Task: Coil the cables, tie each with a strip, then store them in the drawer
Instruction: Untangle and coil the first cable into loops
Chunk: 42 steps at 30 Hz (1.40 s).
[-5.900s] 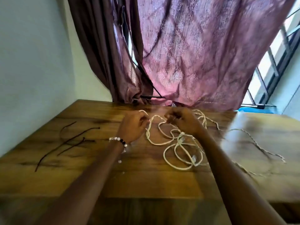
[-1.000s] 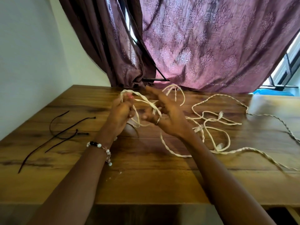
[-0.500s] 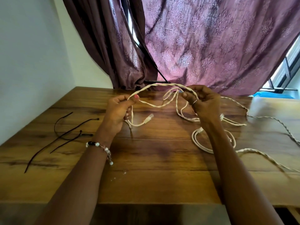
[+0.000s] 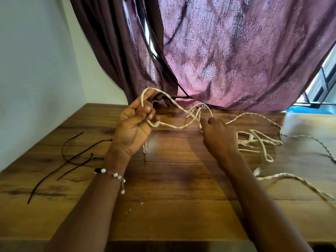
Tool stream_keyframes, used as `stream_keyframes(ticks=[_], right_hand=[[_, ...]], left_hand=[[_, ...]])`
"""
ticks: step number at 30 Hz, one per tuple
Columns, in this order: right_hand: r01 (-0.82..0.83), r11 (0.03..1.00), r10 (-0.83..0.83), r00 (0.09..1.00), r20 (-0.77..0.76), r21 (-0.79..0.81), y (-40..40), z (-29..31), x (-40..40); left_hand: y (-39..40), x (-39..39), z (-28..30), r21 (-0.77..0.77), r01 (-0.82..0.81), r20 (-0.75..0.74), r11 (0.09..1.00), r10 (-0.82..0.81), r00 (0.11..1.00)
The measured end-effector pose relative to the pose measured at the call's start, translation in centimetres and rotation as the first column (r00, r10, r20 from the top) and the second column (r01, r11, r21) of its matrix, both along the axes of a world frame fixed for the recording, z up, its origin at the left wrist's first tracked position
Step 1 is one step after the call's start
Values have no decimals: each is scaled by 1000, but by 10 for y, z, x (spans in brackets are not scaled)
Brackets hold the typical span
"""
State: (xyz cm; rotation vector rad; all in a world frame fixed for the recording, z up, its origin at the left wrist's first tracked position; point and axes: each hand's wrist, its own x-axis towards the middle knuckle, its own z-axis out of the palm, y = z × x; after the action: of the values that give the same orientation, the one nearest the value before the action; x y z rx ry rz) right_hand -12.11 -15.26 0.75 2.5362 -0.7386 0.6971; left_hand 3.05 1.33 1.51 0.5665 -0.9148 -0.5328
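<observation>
Head view: both hands are raised over the middle of a wooden table (image 4: 163, 206), toward its far edge. The left hand (image 4: 133, 126), palm turned to the camera, has its fingers curled round a loop of cream twisted cable (image 4: 174, 126); the loop rises over the forefinger and comes back down past the fingertips, and a loose end hangs below the hand to the table. From there the cable runs right, crosses itself in mid-air and reaches the right hand (image 4: 219, 138), seen from the back, whose thumb and fingers pinch a strand at the top. Behind and right of that hand more cable (image 4: 258, 140) lies in untidy loops on the table, with long strands trailing toward the right edge and the near right corner. Thin black strips (image 4: 72, 160) lie loosely crossed near the left edge, well apart from the hands. A bead bracelet (image 4: 112, 174) sits on the left wrist. A purple patterned curtain (image 4: 236, 51) hangs behind the far edge, with a window (image 4: 325, 82) at the right.
</observation>
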Motion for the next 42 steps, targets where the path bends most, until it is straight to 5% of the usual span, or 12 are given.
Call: stream_keyframes(ticks=[6,11,17,21,25,28,33,39,42], right_hand=[[-381,904,341,916,-210,-195,19,-1,4],[-557,721,603,798,-24,-411,27,-3,6],[-521,737,659,696,287,-429,30,10,-1],[-555,795,600,654,462,-246,17,17,-8],[-545,831,502,644,577,-115,-4,14,-7],[-552,830,481,640,599,-77,-11,9,-3],[-376,926,346,809,475,-35,-8,-5,6],[-232,964,265,891,369,-132,-7,-8,8],[-230,948,289,912,292,-218,-4,-8,9]], left_hand=[[-8,-9,-1,95,-336,190,937,314,930],[-15,-12,-11,87,-527,517,845,414,749],[-21,-22,-19,222,-512,653,829,263,710],[-24,-30,-19,427,-276,509,861,23,860],[-21,-33,-12,424,3,237,906,-114,965],[-17,-27,-12,338,206,89,918,-249,965],[-14,-20,-11,129,408,-105,904,-397,912],[-8,-6,-6,-151,544,-177,826,-564,807],[-8,-4,-4,-148,445,-220,883,-468,856]])
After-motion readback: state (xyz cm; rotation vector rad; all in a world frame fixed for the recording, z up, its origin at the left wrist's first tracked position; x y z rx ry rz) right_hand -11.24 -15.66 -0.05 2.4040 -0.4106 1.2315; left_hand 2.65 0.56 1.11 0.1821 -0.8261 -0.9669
